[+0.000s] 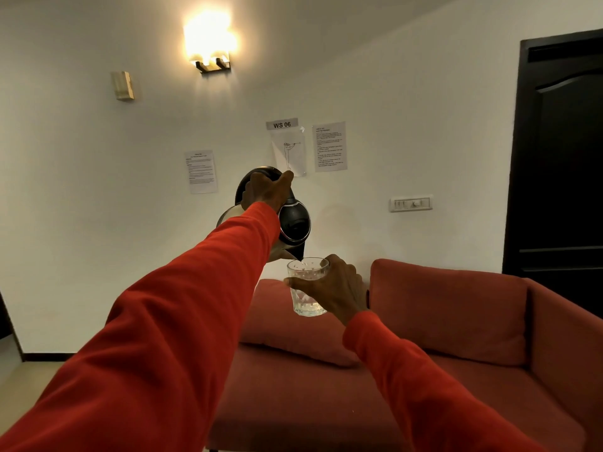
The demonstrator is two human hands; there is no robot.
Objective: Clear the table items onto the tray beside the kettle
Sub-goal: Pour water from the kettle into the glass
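Two hands are raised in front of the red sofa (424,321), both busy. The left hand (266,190) is wrapped around the black handle of the kettle (293,223) and tips it steeply, spout down, so the spout hangs right at the rim of the glass (306,285). The right hand (336,288) curls around that glass from the side, holding it upright just under the spout, presumably so nothing spills on the cushions below. A little clear liquid seems to sit at the bottom of the glass; whether a stream is falling right now is too faint to tell.

Neither the table nor the tray is in view, so the clearing looks hardly begun, or set aside for this pour. Both kettle and glass are held in mid-air, well above the seat. The pairing makes sense: one hand steadies the vessel, the other controls the tilt.
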